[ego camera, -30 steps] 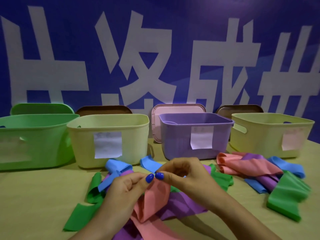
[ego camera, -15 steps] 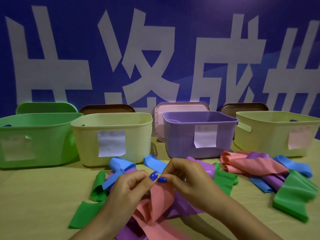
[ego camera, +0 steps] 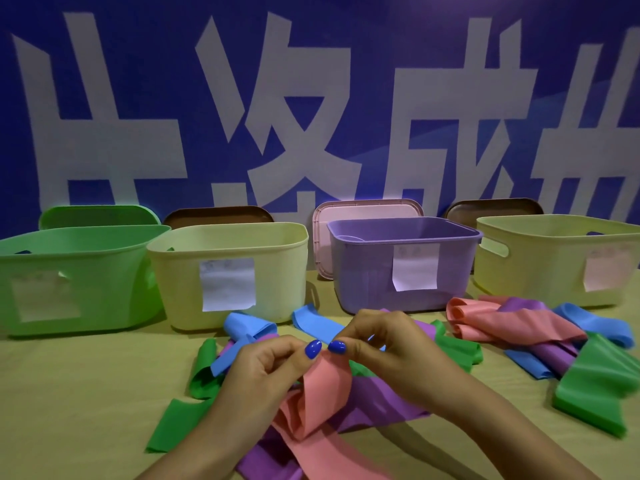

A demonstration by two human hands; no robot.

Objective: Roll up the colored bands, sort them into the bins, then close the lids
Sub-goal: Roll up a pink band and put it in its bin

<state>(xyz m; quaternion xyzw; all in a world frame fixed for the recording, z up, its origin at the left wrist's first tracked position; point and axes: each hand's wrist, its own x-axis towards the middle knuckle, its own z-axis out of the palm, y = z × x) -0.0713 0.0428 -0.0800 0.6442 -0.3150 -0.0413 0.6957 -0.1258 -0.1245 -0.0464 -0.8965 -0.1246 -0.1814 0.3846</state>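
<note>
Both hands [ego camera: 266, 372] pinch pink band [ego camera: 320, 396] — (top edge).

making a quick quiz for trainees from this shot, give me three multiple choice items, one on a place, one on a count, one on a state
1. Where does the pale pink plastic lid stand?
A. on the purple bin
B. upright behind the purple plastic bin
C. flat on the table in front of the bins

2. How many open plastic bins stand in the row?
A. two
B. six
C. four

3. What is the state of the salmon pink flat band?
A. pinched at its top edge by both hands
C. lying untouched on the table
B. already dropped in a bin

Answers: 1 B, the lid leans behind that bin's left rear corner. 2 C, a green bin, a pale yellow bin, the purple bin and another pale yellow bin. 3 A, the left hand and the right hand hold it by thumb and fingers above the pile.
</note>
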